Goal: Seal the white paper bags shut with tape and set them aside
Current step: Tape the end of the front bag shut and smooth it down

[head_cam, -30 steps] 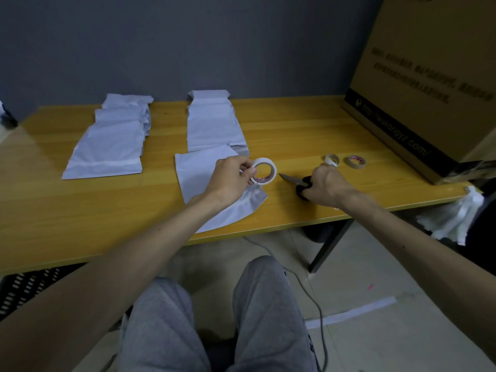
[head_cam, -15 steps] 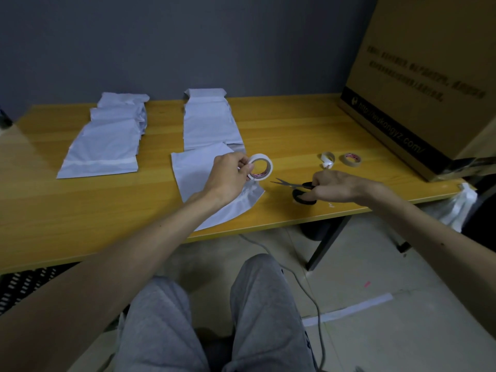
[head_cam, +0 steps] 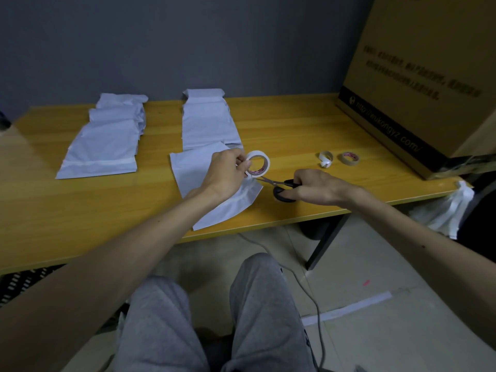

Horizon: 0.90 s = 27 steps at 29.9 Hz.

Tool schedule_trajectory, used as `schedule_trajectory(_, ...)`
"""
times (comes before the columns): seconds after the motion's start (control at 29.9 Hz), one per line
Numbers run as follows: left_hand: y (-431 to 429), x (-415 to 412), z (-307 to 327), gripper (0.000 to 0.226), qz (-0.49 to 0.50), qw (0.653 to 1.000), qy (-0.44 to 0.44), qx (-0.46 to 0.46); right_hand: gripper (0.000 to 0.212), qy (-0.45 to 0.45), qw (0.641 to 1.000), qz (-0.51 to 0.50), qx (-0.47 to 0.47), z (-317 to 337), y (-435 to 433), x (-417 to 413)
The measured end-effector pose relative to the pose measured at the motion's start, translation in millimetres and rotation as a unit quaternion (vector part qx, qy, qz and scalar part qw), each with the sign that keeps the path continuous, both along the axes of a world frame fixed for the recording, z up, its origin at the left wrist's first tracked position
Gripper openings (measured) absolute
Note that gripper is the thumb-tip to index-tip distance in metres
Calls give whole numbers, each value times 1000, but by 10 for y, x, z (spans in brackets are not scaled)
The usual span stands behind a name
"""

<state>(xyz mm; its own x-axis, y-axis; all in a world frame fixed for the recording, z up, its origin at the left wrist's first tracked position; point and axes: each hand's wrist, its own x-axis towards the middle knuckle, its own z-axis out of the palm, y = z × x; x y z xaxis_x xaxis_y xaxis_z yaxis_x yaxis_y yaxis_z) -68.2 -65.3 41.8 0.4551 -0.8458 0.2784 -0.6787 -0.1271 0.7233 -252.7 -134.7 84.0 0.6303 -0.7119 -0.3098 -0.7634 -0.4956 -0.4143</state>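
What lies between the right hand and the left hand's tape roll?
The scissors, blades pointing at the tape roll, held by the right hand; head view.

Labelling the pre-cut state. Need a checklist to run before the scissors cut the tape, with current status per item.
1. Roll held: the left hand pinches the white tape roll: ok.
2. Tool held: the right hand grips the black-handled metal scissors: ok.
3. Aim: the scissor tips point at the roll's lower edge: ok.
4. Free tape strip between the blades: cannot tell.
5. Left hand clear of the blade tips: cannot tell, they lie close.
6. Target: the white paper bag lies on the yellow wooden table under the left hand: ok.
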Motion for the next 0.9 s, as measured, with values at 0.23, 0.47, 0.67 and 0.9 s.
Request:
schedule_trajectory(0.23,3,-21,12,14,-2,1000,-4,-1,44,-17,1000,6,-6,4,81,67)
schedule_trajectory(0.47,12,-5,22,13,-2,1000,4,-9,40,-14,999,15,-30,-13,82,100)
schedule_trajectory(0.67,14,-19,26,14,-5,1000,5,-8,41,-20,999,19,-36,-21,81,118)
schedule_trajectory(0.9,19,-29,18,14,-1,1000,5,-3,42,-21,999,9,-38,-43,55,123)
